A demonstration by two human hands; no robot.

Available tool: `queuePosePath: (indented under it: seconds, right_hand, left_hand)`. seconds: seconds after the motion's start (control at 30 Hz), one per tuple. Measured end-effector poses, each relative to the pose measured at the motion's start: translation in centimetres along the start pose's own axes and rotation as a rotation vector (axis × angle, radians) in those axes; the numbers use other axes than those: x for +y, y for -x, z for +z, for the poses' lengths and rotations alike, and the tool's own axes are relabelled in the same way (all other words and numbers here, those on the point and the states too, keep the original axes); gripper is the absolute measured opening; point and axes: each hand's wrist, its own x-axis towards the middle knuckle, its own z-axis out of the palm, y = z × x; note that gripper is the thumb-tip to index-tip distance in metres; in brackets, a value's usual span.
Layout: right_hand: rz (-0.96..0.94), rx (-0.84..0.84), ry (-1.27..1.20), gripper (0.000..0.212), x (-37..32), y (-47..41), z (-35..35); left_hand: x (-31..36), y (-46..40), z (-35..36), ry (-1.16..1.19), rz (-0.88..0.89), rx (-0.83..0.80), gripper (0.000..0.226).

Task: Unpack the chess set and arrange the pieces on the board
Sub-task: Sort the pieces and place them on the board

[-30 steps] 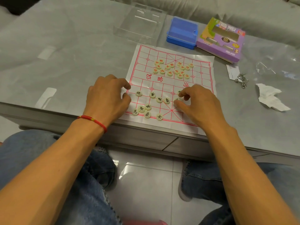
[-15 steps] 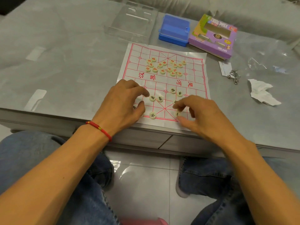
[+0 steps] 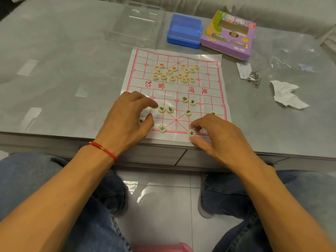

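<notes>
A thin plastic chess board (image 3: 174,88) with a red grid lies at the near table edge. Several red-lettered round pieces (image 3: 175,73) sit bunched on its far half. Several black-lettered pieces (image 3: 188,112) are spread over the near half. My right hand (image 3: 216,135) pinches a black-lettered piece (image 3: 191,133) on the near red border line. Its twin (image 3: 162,128) lies on the same line to the left. My left hand (image 3: 127,119) rests on the board's near left corner, fingers spread, fingertip beside a piece (image 3: 161,109), partly covering another (image 3: 141,121).
Behind the board stand a clear plastic tray (image 3: 134,24), a blue box (image 3: 184,31) and a purple carton (image 3: 230,35). To the right lie a small card with metal rings (image 3: 253,80), crumpled paper (image 3: 287,94) and clear wrap (image 3: 294,59). My knees are under the table edge.
My right hand slid a black piece down from the middle of the near half to the bottom border line. My left hand moved rightward onto the board's corner, covering pieces there.
</notes>
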Motion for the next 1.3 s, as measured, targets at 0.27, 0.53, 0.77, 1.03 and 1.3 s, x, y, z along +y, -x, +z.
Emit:
queuePosePath:
  seconds: [0.27, 0.53, 0.77, 1.03, 1.3]
  right_hand:
    - [-0.012, -0.001, 0.025, 0.032, 0.0, -0.7, 0.1]
    - [0.059, 0.042, 0.054, 0.032, 2.0, -3.7, -2.8]
    - [0.061, 0.045, 0.066, 0.026, 3.6, -7.8, -2.6]
    - [0.087, 0.096, -0.007, 0.026, 4.3, -7.2, -2.8]
    - [0.063, 0.122, -0.042, 0.026, 3.5, -5.5, -3.2]
  left_hand:
    - [-0.1, -0.3, 0.3, -0.010, 0.014, 0.008, 0.028]
    - [1.1, -1.8, 1.0, -0.026, 0.075, 0.019, 0.027]
    - [4.7, -8.9, 3.3, -0.289, 0.249, -0.133, 0.039]
    - [5.1, -11.8, 5.0, -0.303, 0.215, -0.277, 0.028]
    - [5.1, -5.8, 1.2, -0.228, 0.175, -0.133, 0.030]
